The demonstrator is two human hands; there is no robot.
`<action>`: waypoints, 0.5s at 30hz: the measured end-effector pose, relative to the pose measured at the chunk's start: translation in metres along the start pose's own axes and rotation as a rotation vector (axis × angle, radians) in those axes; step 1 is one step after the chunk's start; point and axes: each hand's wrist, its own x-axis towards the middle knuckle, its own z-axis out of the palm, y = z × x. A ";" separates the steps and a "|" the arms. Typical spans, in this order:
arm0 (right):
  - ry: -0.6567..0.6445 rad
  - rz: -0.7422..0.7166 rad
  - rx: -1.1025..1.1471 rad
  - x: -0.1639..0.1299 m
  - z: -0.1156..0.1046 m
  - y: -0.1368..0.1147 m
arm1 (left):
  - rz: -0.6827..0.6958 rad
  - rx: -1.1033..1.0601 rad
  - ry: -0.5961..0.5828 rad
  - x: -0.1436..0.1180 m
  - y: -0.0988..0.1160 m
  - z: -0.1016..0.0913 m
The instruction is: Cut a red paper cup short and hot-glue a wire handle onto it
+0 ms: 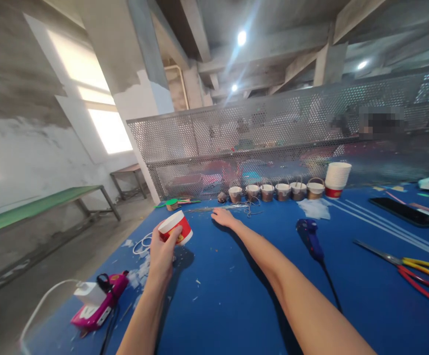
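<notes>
My left hand (pixel 163 250) is closed around a red and white paper cup (pixel 185 230). The cup is tilted above the blue table, its white rim toward the upper left. My right hand (pixel 222 217) reaches across to a bundle of thin wires or rods (pixel 232 206), its fingers stretched out low at the near side of the bundle. Whether the fingertips touch a wire is too small to tell. Behind the wires stands a row of several small brown cups with handles (pixel 267 193). A small brown lump (pixel 221 197) sits at the row's left end.
A stack of paper cups (pixel 338 177) stands at the row's right end. Right of my arm lie a blue corded tool (pixel 311 240), scissors (pixel 395 258) and a phone (pixel 402 211). A pink power strip (pixel 99 308) lies at lower left. A perforated metal screen (pixel 207 143) borders the back.
</notes>
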 end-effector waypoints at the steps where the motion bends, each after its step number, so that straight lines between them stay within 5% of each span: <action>1: 0.002 0.022 -0.001 -0.007 -0.002 0.005 | -0.001 0.004 0.007 0.000 0.001 0.001; 6: 0.006 0.197 -0.018 -0.067 -0.018 0.048 | 0.025 -0.017 0.020 -0.005 0.010 -0.002; 9: -0.052 0.313 -0.016 -0.108 -0.017 0.052 | 0.059 -0.046 -0.001 -0.015 0.023 -0.008; 12: -0.100 0.275 0.024 -0.134 0.001 0.006 | 0.101 -0.048 -0.030 -0.029 0.040 -0.013; 15: -0.140 0.048 0.122 -0.136 0.024 -0.075 | 0.123 -0.068 -0.031 -0.042 0.054 -0.013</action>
